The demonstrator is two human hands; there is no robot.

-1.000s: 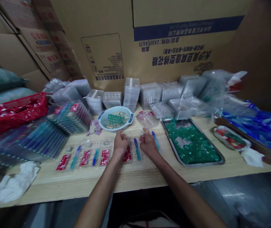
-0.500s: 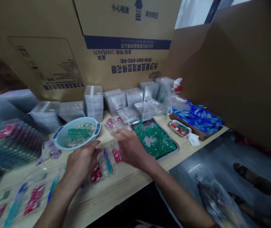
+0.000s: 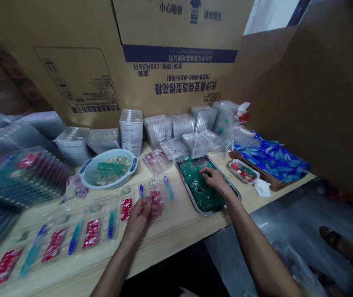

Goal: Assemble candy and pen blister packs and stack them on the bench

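My left hand (image 3: 139, 216) rests on a clear plastic blister pack (image 3: 159, 194) on the wooden bench, fingers curled on its near edge; the pack holds a red packet and blue sticks. My right hand (image 3: 212, 178) reaches into a metal tray (image 3: 195, 206) full of small green pieces, fingers bent down among them; what they hold, if anything, is hidden. More filled packs (image 3: 71, 235) lie in a row to the left.
A light blue bowl (image 3: 110, 170) with green and beige pieces stands behind the packs. Stacks of empty clear packs (image 3: 131, 130) line the cardboard boxes (image 3: 176, 53) at the back. A small tray of red items (image 3: 243, 171) and a box of blue sticks (image 3: 272, 159) sit right.
My right hand has left the blister pack and moved right into the tray of green pieces. The left hand stays on the pack. The view has swung slightly left.
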